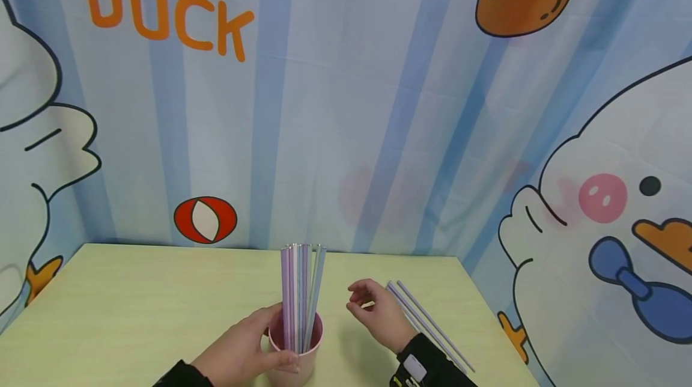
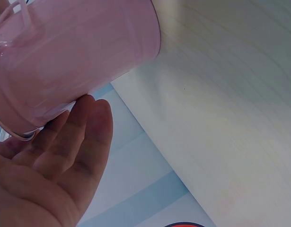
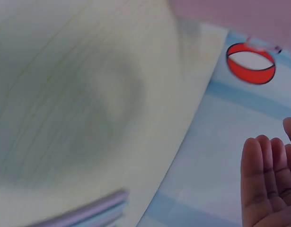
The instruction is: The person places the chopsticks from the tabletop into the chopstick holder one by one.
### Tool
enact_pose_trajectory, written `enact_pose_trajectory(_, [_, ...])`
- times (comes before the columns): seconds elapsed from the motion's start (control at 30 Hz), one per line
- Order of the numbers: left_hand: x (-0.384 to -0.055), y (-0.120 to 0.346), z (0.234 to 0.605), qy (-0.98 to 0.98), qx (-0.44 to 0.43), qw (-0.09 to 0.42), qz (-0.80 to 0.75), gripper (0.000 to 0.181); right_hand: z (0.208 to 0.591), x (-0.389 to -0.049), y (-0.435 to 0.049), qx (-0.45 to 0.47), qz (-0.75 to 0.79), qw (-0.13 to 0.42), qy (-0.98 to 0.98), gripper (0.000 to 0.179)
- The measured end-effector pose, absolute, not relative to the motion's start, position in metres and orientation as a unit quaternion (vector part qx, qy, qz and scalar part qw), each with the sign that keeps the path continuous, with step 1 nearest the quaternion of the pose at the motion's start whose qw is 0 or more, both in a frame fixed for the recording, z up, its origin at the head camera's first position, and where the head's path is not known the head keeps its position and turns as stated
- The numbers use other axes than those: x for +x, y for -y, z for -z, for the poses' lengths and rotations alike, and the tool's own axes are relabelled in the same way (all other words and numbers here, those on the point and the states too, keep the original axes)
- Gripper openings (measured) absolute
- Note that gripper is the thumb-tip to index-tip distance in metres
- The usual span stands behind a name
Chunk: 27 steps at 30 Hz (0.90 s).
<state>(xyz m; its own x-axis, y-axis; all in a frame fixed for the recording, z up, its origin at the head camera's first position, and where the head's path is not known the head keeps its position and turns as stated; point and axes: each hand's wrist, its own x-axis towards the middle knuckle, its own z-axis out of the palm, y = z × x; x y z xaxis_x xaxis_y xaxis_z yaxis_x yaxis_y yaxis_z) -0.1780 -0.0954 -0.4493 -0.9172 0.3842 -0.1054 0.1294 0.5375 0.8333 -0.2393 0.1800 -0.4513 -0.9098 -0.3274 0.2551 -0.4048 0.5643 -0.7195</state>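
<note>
My left hand holds a pink cup on the table, thumb across the front and fingers round the far left side. In the left wrist view, fingertips lie against the cup wall. Many drinking straws in pale purple, pink and blue stand upright inside the cup. To the right of it, my right hand hovers over the table with fingers loosely bent and nothing between them. Beside and partly under that wrist lie several loose straws, whose ends show in the right wrist view.
The pale yellow table ends at a back edge against a blue striped cloth. Printed cloth with white duck figures closes in both sides. A black sleeve with a small white device covers my right wrist.
</note>
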Motion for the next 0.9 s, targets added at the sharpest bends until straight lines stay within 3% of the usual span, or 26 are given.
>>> enact_pose_trajectory(0.37, [-0.177, 0.098, 0.449, -0.865, 0.17, 0.126, -0.455, 0.091, 0.482, -0.243, -0.235, 0.206, -0.191, 0.075, 0.957, 0.019])
enact_pose_trajectory(0.57, [-0.176, 0.097, 0.449, -0.866, 0.173, 0.123, -0.452, 0.09, 0.495, -0.243, -0.245, 0.199, -0.097, 0.088, 0.971, 0.005])
enact_pose_trajectory(0.73, [-0.176, 0.098, 0.449, -0.865, 0.171, 0.127, -0.455, 0.09, 0.502, -0.244, -0.248, 0.202, -0.063, 0.096, 0.973, 0.023])
enact_pose_trajectory(0.9, [-0.177, 0.098, 0.451, -0.865, 0.168, 0.128, -0.455, 0.092, 0.502, -0.242, -0.247, 0.208, -0.044, 0.099, 0.972, 0.022])
